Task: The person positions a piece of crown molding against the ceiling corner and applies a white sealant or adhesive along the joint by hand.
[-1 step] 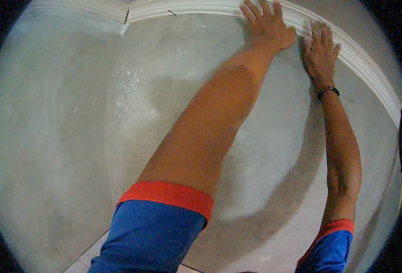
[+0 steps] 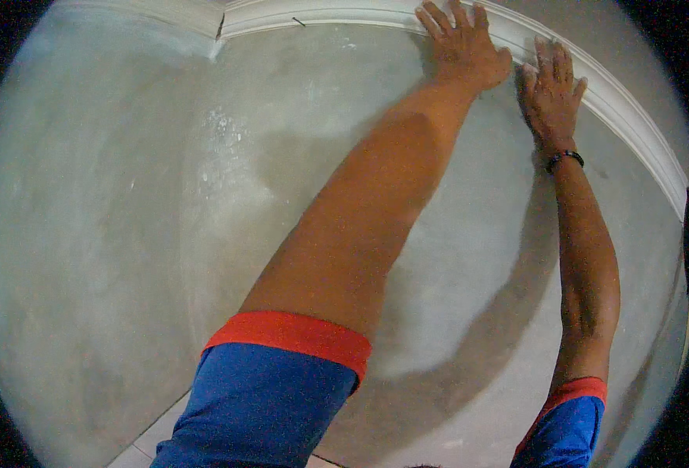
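A long white moulded cornice strip (image 2: 360, 12) runs along the far edge of the smooth grey plastered wall (image 2: 453, 257), curving away to the right. The left hand (image 2: 466, 51) lies flat with its fingers spread wide across the strip, the heel of the palm reaching the wall's near side of it. Just to the right, the right hand (image 2: 552, 97) is also spread, fingertips on the strip and palm over the wall; neither hand is wrapped around anything. A dark beaded bracelet (image 2: 566, 159) circles the right wrist. Both arms stretch out from blue fabric sleeves with red cuffs (image 2: 297, 335). Left of the hands, a thin dark nail-like piece (image 2: 300, 23) juts from the strip, near a dark gap at the corner. Pale floor tiles (image 2: 145, 444) show at the near left.
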### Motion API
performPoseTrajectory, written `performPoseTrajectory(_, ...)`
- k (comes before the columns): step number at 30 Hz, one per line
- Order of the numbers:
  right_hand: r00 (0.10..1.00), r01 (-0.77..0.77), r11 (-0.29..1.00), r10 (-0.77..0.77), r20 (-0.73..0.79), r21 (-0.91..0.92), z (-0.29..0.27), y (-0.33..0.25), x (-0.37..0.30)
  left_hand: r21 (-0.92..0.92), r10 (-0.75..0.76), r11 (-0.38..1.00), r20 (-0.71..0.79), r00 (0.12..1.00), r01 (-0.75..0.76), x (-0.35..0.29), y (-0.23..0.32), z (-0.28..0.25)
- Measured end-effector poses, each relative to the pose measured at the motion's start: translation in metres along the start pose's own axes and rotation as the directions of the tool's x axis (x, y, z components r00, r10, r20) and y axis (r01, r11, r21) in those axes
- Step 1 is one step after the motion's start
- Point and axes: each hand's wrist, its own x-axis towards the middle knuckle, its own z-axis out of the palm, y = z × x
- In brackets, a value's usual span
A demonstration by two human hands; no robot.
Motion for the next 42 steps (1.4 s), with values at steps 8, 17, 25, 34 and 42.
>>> performPoseTrajectory(8,0.999,0.045,0.996,-0.047,-0.026,-0.074,-0.007,0.003,0.002,0.013,0.225,0.971,-0.371,0.901,-0.237,0.035,-0.031,0.062)
performPoseTrajectory(17,0.999,0.045,0.996,-0.046,-0.009,-0.071,-0.035,-0.011,0.007,0.097,-0.275,0.953,-0.123,0.954,0.287,0.011,-0.113,-0.047)
performPoseTrajectory(25,0.999,0.042,0.995,-0.039,0.037,-0.095,-0.048,-0.03,0.021,0.107,-0.268,0.956,-0.063,0.961,0.273,0.011,-0.148,-0.087)
performPoseTrajectory(34,0.999,0.037,0.995,-0.033,0.041,-0.089,-0.05,-0.028,0.021,0.114,-0.266,0.957,-0.018,0.964,0.266,0.011,-0.142,-0.103)
performPoseTrajectory(42,0.997,0.036,0.993,-0.028,0.071,-0.117,-0.047,-0.035,0.027,0.206,-0.207,0.945,-0.222,0.953,0.254,0.023,-0.171,-0.073)
